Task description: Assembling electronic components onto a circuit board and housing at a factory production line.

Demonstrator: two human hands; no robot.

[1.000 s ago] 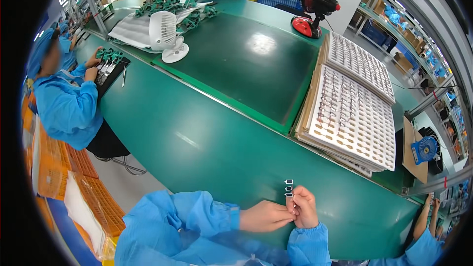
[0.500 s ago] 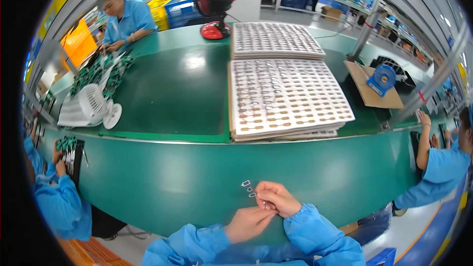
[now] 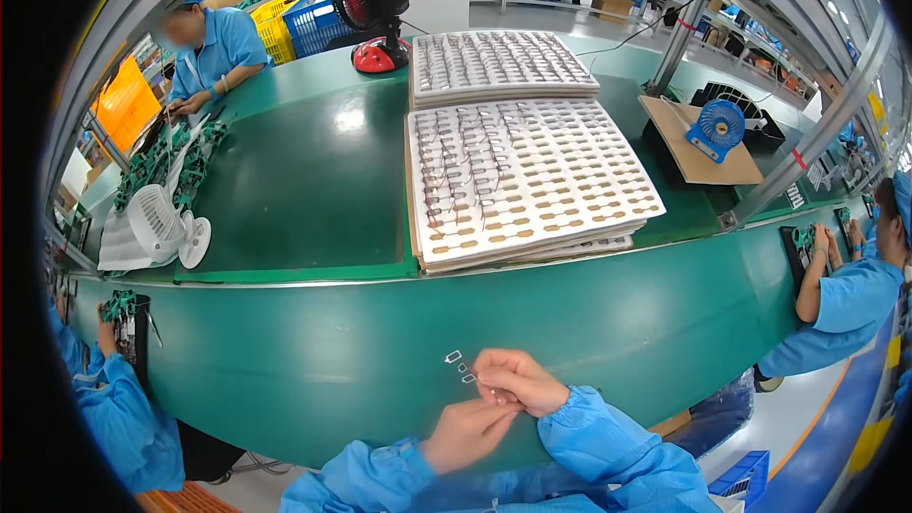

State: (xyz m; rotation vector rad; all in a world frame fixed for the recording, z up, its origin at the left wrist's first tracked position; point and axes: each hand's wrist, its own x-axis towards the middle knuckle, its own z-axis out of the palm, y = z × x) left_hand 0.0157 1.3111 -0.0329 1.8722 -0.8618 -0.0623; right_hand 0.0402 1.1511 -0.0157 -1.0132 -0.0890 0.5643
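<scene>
My left hand (image 3: 469,434) and my right hand (image 3: 520,381) meet low over the green worktable (image 3: 323,342). Fingers and thumbs on both are pinched together, the right hand's over the left fingertips. Whatever lies between them is mostly covered and too small to name. Just left of my right fingers show several small white-outlined shapes (image 3: 462,368); I cannot tell whether they lie on the surface or are marked on it.
Ahead stand stacked white foam trays (image 3: 560,180) with cutouts, partly filled with small wired parts. A white fan (image 3: 157,223), a red-black fan (image 3: 366,0) and a blue fan (image 3: 717,128) stand around. Co-workers (image 3: 223,43) sit at left and right. A metal post (image 3: 817,138) rises at right.
The whole view has shifted, so trays and fans sit further left in the picture. My hands keep the same pinched pose together.
</scene>
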